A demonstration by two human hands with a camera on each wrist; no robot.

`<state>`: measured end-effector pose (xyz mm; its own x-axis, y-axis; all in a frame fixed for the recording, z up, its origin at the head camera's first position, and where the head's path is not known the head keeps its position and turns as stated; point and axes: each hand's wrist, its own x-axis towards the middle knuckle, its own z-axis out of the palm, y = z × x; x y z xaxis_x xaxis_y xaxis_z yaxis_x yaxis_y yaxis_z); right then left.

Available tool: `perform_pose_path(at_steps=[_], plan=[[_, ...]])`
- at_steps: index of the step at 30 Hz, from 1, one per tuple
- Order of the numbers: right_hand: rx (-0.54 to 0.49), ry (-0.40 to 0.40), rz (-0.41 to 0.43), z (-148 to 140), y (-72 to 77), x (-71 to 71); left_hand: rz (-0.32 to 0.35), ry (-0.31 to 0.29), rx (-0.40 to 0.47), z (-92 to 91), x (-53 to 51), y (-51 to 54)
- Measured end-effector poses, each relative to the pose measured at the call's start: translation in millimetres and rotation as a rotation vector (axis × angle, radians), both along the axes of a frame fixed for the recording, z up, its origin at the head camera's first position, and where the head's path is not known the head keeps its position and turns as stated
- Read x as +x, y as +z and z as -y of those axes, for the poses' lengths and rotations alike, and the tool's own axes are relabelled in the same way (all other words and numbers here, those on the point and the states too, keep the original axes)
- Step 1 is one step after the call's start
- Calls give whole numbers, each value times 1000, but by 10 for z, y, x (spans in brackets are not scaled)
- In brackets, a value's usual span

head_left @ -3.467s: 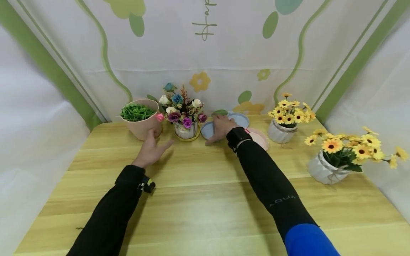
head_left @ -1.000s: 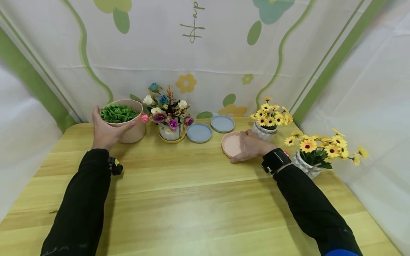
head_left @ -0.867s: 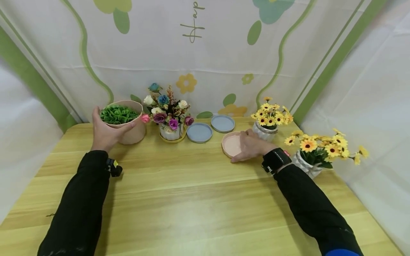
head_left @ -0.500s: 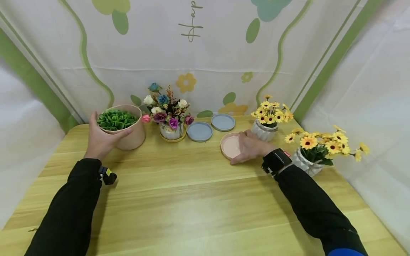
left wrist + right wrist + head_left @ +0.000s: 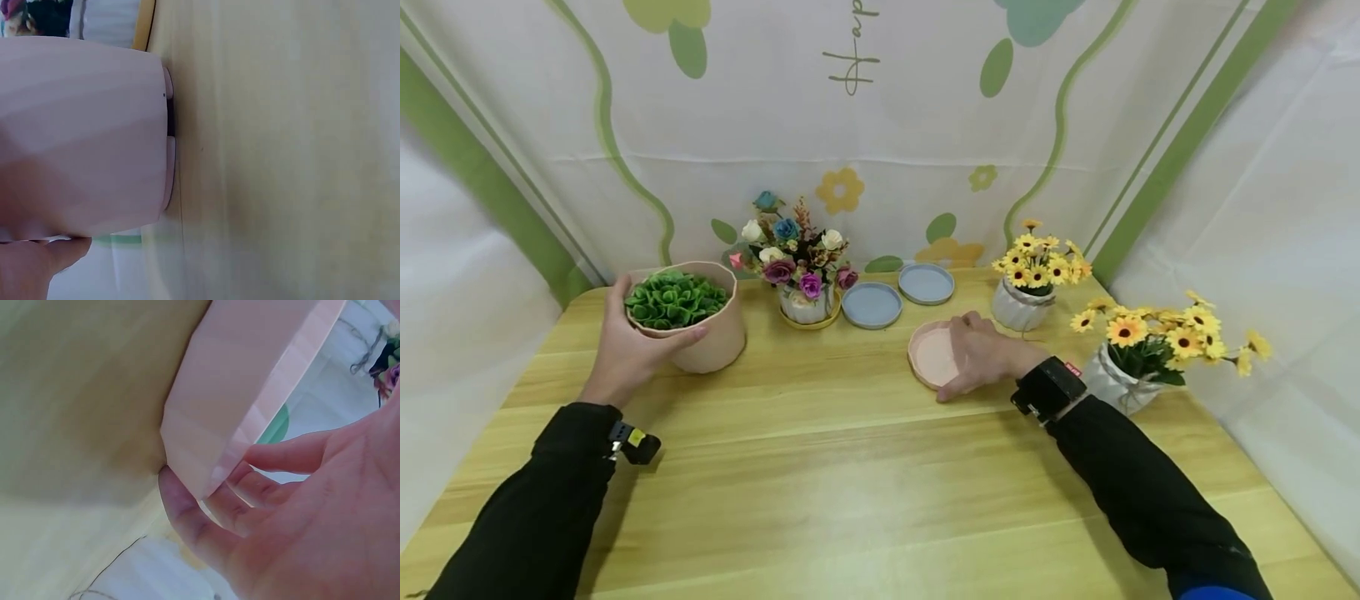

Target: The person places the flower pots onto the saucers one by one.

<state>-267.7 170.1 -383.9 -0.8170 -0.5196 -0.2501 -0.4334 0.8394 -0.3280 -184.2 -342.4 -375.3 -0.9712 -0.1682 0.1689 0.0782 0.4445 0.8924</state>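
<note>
My left hand (image 5: 628, 354) grips the left side of a pink flowerpot (image 5: 713, 340), its thumb across the front below the rim. Green artificial leaves (image 5: 673, 300) fill the pot's top. In the left wrist view the pot's base sits at or just over the wooden table; any gap is hard to judge. My right hand (image 5: 988, 354) holds a shallow pink saucer (image 5: 931, 357) by its right edge. In the right wrist view the saucer (image 5: 219, 394) stands close to the tabletop, fingers curled at its rim. Part of the saucer is hidden behind that hand.
Between the hands, towards the back, are a pot of mixed flowers (image 5: 807, 307) on a yellow saucer (image 5: 831, 322) and two blue saucers (image 5: 872, 307) (image 5: 927, 284). Two white pots of yellow daisies (image 5: 1022, 308) (image 5: 1123, 383) stand at right. A printed white cloth (image 5: 760, 108) hangs behind.
My right hand has left the blue saucers and taken hold of the pink one. My left hand has shifted round the flowerpot to its left side. Flowerpot and pink saucer have come nearer me.
</note>
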Motion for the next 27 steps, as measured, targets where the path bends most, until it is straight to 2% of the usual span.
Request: perform_pose_path(at_steps=[7,18,24,27], plan=[[-14,35,-10,82,-6,104,33,-25,-10,-22,218,7],[-4,88,21,194,26,287,18,-64,-90,-145,497,-2],[-8,133,35,263,35,397,-16,-118,-81,-264,656,-12],[-9,159,31,313,42,491,-31,-155,-47,-354,723,-16]])
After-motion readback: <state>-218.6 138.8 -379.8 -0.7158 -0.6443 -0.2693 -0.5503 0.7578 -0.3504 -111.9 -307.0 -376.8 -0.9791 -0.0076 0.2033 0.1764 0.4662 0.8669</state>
